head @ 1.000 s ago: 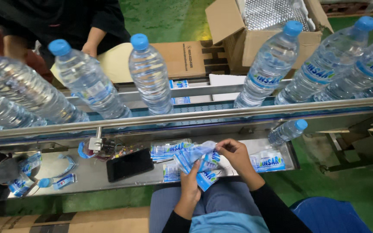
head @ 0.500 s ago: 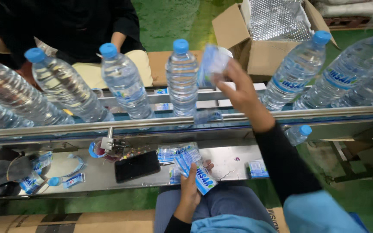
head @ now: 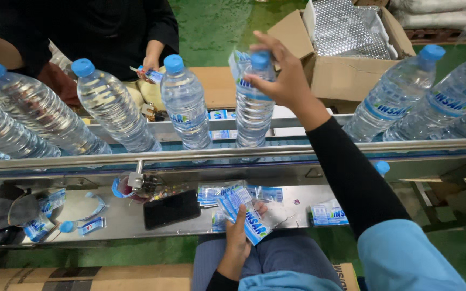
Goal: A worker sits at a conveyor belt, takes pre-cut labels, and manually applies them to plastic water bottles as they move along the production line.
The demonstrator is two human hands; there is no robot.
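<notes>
Landmark = conveyor rail (head: pixel 233 153), steel, running L–R across view.

R hand (head: pixel 281 75): reaches over and beyond rail; grip closed round a clear label sleeve (head: pixel 239 63) at the blue cap of the bottle (head: pixel 253 105); sleeve sits at neck height, touching cap; bottle upright on belt just behind rail, approx. mid-rail.

L hand (head: pixel 239 237): on near side of rail, low, above person's lap; grip closed on a fanned stack of labels (head: pixel 244 213), blue/white, tilted; stack overlaps near edge of steel surface (head: pixel 120 226) below rail.

Other bottles behind rail: one upright w/ blue cap (head: pixel 185 108) just left of held bottle; further left two more (head: pixel 111 110), (head: pixel 33 116), appearing to lean outward; right of held bottle two more (head: pixel 392 99), (head: pixel 449 105), likewise leaning.

On surface, near side of rail: black phone (head: pixel 171 209) flat, left of L hand; loose labels (head: pixel 330 214) right of L hand; scattered labels + blue caps (head: pixel 84 225) far left.

Beyond rail: co-worker in dark top, hand (head: pixel 149 67) pinching a small label; open cardboard box (head: pixel 346 54) w/ silvery liner, behind R hand.
</notes>
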